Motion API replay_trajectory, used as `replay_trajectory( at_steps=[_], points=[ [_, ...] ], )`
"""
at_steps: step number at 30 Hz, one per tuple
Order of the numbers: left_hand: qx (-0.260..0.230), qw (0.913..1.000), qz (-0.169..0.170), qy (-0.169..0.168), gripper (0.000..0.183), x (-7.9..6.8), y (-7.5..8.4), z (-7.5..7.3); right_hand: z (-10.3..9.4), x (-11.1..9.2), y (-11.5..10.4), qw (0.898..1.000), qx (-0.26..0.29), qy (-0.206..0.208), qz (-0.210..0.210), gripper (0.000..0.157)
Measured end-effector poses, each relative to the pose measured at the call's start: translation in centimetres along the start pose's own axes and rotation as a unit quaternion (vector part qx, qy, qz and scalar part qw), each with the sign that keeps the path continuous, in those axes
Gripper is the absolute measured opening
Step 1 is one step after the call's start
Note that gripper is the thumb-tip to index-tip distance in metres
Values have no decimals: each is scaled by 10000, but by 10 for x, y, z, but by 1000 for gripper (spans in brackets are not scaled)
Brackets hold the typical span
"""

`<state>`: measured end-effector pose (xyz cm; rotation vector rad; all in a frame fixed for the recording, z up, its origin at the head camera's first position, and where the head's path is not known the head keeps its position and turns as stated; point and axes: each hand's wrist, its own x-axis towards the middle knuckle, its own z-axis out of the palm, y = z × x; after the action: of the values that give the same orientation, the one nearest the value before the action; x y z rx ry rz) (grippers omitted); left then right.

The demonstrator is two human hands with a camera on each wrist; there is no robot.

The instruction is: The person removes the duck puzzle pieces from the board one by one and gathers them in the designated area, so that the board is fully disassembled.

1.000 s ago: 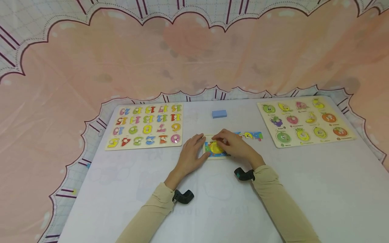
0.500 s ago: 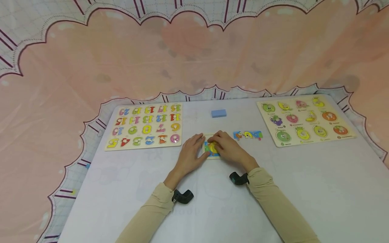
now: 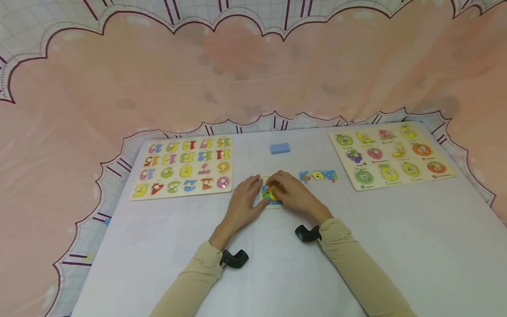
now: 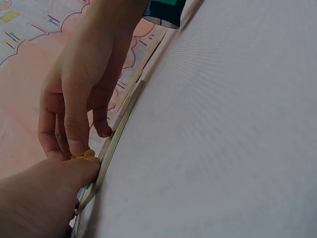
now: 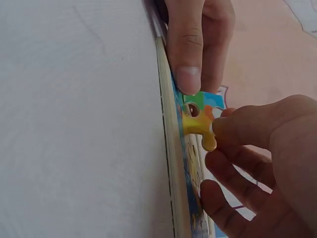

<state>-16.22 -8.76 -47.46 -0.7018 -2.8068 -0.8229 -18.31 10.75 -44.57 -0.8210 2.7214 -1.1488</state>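
Observation:
A small framed jigsaw puzzle (image 3: 273, 207) lies on the table between my two hands. My left hand (image 3: 245, 202) rests at its left side, fairly straight fingers by the far corner and the thumb pressing on the near left part. My right hand (image 3: 297, 193) pinches a yellow, green and blue jigsaw piece (image 5: 203, 121) between thumb and fingers; in the right wrist view it stands tilted up from the board, just beside the left thumb (image 5: 188, 74). More picture shows below it in the frame. The right hand hides much of the puzzle in the head view.
A strip of loose jigsaw pieces (image 3: 318, 175) lies right of the puzzle. Behind stands a blue block (image 3: 280, 148). A number board (image 3: 182, 169) is at the left, a fruit board (image 3: 390, 154) at the right. The white table (image 3: 269, 273) extends in front.
My right hand has shifted left across the puzzle, uncovering the loose pieces to its right. My left hand has stayed at the puzzle's left side. The head view has turned slightly right.

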Motion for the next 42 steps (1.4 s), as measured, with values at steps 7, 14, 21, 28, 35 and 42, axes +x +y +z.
replay_trajectory(
  at_steps=[7,14,21,28,35,42],
  points=[
    [-29,10000,-11,26,60,1,0,-1,-1,1,-3,9988,473,114,62,7],
    [-52,9999,36,96,58,-1,2,-1,-9,-1,0,9986,455,125,221,8],
    [-35,9999,55,92,58,2,3,-1,-23,-3,6,9986,314,19,433,11],
    [-74,10000,5,49,59,-1,3,-2,-32,-7,12,9974,270,-196,637,13],
    [-132,9999,-35,63,59,-4,4,-1,-41,-15,22,9965,341,-238,729,13],
    [-172,9998,-35,75,59,-2,4,-2,-55,-17,33,9980,295,-176,529,12]
  ],
)
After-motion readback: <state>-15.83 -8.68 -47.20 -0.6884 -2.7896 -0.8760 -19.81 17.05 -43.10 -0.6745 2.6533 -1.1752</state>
